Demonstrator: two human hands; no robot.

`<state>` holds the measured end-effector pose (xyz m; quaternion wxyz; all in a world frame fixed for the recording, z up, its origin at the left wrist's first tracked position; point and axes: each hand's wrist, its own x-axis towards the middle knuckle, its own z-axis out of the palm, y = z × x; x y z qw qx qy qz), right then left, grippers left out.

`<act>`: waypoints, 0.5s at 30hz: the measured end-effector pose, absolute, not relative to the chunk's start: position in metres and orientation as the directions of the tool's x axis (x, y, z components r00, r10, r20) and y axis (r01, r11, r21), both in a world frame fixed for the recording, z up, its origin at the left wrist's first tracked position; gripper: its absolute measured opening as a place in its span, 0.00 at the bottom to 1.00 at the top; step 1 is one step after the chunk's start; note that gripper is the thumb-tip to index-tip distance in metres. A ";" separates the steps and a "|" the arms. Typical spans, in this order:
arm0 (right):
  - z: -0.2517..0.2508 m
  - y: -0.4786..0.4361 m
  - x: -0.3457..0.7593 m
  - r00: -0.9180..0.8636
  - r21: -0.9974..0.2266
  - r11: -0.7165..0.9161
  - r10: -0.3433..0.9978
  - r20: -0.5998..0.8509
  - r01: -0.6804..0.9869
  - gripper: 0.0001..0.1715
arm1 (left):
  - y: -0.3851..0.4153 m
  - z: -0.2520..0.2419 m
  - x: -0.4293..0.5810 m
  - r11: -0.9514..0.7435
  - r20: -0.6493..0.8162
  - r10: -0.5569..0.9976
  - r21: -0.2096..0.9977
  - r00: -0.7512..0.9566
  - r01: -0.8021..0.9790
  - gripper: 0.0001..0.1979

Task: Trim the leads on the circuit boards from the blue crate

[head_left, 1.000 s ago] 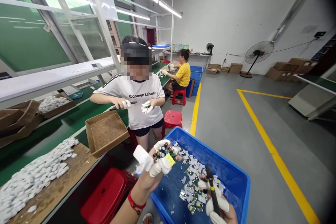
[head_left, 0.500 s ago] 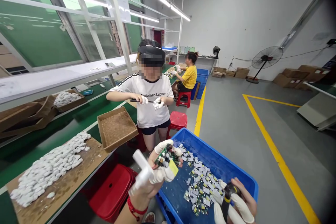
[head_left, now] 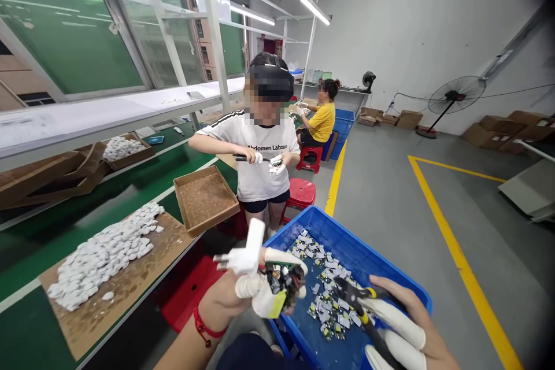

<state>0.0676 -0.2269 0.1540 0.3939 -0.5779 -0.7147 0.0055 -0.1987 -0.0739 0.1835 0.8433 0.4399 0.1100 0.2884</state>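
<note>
My left hand [head_left: 249, 290], with white finger covers, grips a small circuit board [head_left: 284, 278] crowded with components and bearing a yellow part. A white plug piece [head_left: 249, 251] with metal prongs stands out beyond my thumb side, the prongs pointing left; how it joins the board is hidden. In my right hand [head_left: 407, 326], also in finger covers, is a pair of black cutting pliers [head_left: 358, 299] with yellow bands. The pliers' jaws point left toward the board, apart from it. Below both hands, a blue crate [head_left: 368, 245] holds many small boards [head_left: 327, 260] with white and yellow parts.
White rounded pieces [head_left: 104, 248] are heaped on cardboard on the green bench at left, beside a shallow cardboard tray [head_left: 203, 199]. Facing me, a person [head_left: 264, 150] holds a tool and a small part. Another person [head_left: 323, 121] sits farther back. Red stools [head_left: 301, 192] stand nearby.
My left hand has turned the board and plug piece, so the prongs now show at left. My right hand has tilted the pliers, their jaws now toward the board. The view has shifted slightly left.
</note>
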 end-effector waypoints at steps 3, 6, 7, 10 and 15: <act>0.191 -0.219 0.053 -0.208 -0.441 0.473 0.825 0.526 0.762 0.19 | -0.078 0.186 -0.208 0.635 0.046 0.424 0.697 0.904 -0.333 0.25; 0.212 -0.212 0.042 -0.302 -0.482 0.574 0.793 0.529 0.662 0.22 | -0.079 0.199 -0.214 0.756 -0.025 0.244 0.631 0.969 -0.174 0.24; 0.216 -0.210 0.039 -0.321 -0.478 0.590 0.784 0.531 0.650 0.21 | -0.080 0.203 -0.216 0.768 -0.074 0.220 0.628 0.973 -0.126 0.24; 0.222 -0.207 0.031 -0.361 -0.441 0.590 0.788 0.499 0.677 0.14 | -0.084 0.206 -0.220 0.829 -0.223 0.199 0.557 0.954 -0.043 0.21; 0.222 -0.202 0.021 -0.417 -0.436 0.624 0.771 0.482 0.648 0.09 | -0.098 0.190 -0.224 0.924 -0.330 0.142 0.382 0.933 -0.006 0.22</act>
